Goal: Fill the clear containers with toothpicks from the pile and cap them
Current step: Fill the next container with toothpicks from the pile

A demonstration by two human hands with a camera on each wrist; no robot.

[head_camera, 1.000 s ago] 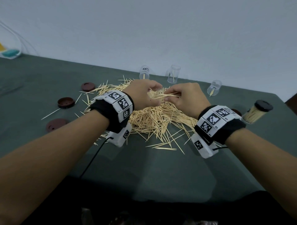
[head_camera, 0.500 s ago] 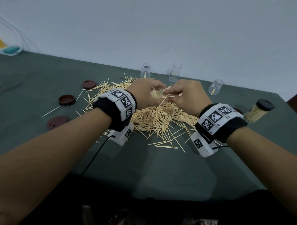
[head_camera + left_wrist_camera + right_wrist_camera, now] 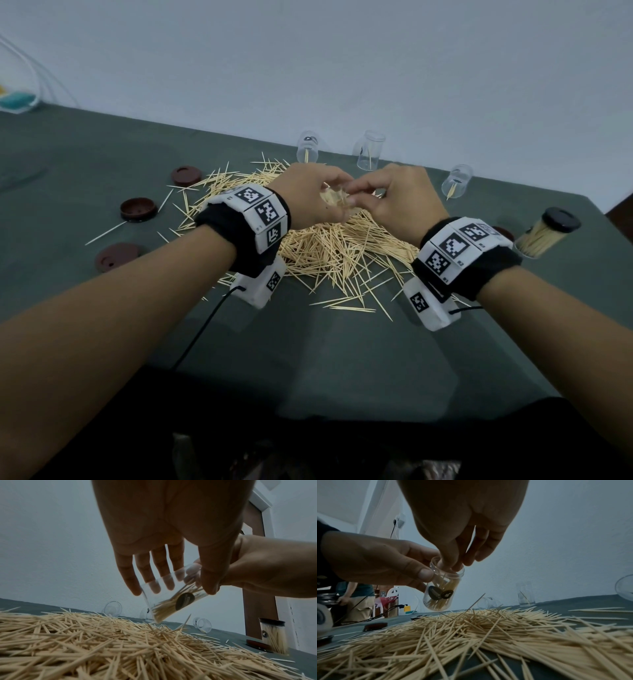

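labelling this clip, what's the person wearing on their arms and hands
Both forearms and hands are bare. Each wrist carries a black band faced with white tiles printed with square black-and-white markers, and a white camera block hangs beneath. A thin black cable trails from the left unit.

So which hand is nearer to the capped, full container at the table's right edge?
Right. The right hand is above the pile, closer to the capped container; the left hand, holding the clear container, is farther away.

No words or numbers can be read. The white wrist bands (image 3: 263,214) carry black-and-white square code markers with tiny characters beside them, too small to read. The clear container (image 3: 441,590) has two dark round stickers, one bearing a pale emblem, and their print is too blurred to make out.
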